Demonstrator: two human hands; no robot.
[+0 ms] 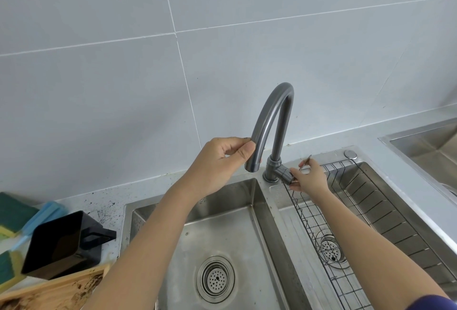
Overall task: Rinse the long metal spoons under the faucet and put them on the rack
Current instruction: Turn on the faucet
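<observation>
Standing over the sink [222, 223], we pinch the faucet [269, 116] spout with our left hand [217, 161]; our right hand [309, 181] turns its handle [286, 177]; spoons unseen, likely stiff, slippery, best gripped mid-handle; rack [321, 235] right

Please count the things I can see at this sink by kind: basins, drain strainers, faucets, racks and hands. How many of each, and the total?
Basins: 2
Drain strainers: 2
Faucets: 1
Wire racks: 1
Hands: 2, left hand and right hand
Total: 8
</observation>
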